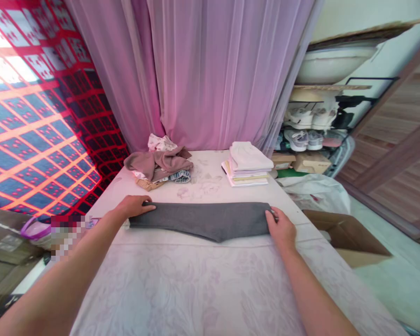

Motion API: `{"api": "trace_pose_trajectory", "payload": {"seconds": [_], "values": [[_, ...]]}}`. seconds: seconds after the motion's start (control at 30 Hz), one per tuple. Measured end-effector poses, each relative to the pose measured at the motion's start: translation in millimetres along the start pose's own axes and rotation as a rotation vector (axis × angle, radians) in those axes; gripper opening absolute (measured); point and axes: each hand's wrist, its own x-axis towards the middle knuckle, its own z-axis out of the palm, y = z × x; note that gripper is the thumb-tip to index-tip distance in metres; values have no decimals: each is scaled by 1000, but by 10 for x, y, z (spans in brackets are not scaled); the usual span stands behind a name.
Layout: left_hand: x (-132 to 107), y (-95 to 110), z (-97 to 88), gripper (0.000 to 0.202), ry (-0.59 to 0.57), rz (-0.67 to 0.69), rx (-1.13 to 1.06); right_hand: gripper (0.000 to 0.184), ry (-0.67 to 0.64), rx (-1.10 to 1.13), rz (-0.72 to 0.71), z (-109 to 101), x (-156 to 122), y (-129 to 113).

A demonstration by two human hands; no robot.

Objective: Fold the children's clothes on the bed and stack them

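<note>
A pair of dark grey trousers [203,218], folded lengthwise, lies flat across the table with its crotch point toward me. My left hand [137,206] grips the left end, thumb on top and fingers at the far edge. At the right end, my right hand [280,226] pinches the waist edge between thumb and fingers. Behind the trousers to the left sits a loose heap of clothes with a mauve garment [157,164] on top. A neat stack of folded white and pale yellow clothes [248,163] stands behind to the right.
A pale floral cloth [196,284] covers the table. Purple curtains [213,74] hang behind it, and a red patterned curtain [94,121] is at the left. To the right are an open cardboard box [353,233], a plastic bag [318,191] and a rack with shoes [301,119].
</note>
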Motion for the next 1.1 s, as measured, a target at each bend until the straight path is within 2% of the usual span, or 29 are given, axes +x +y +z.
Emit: {"api": "trace_pose_trajectory", "payload": {"seconds": [0.13, 0.23, 0.37, 0.47, 0.7, 0.83, 0.97, 1.03, 1.1], "values": [[-73, -192, -39, 52, 62, -63, -148, 51, 42, 0, -10, 37, 1, 48], [-129, -272, -6, 54, 119, -176, -216, 49, 37, -24, -9, 36, 5, 70], [-233, -327, 98, 64, 130, -354, -280, 46, 38, -53, -1, 41, 13, 90], [-328, -299, 148, 63, 121, -425, -301, 44, 30, -67, 10, 46, 21, 95], [-530, -40, 154, 41, 253, -454, -233, 40, 40, -61, 4, 40, 28, 103], [-545, 69, 9, 36, 360, -437, -209, 38, 29, -37, 22, 20, 26, 84], [-505, 64, -134, 38, 538, -398, -254, 38, 18, -23, 44, 3, 27, 64], [-504, 27, -97, 33, 513, -399, -299, 39, 11, -25, 54, 2, 30, 63], [-525, -19, 21, 26, 419, -415, -330, 39, 9, -29, 56, 3, 35, 67]]}}
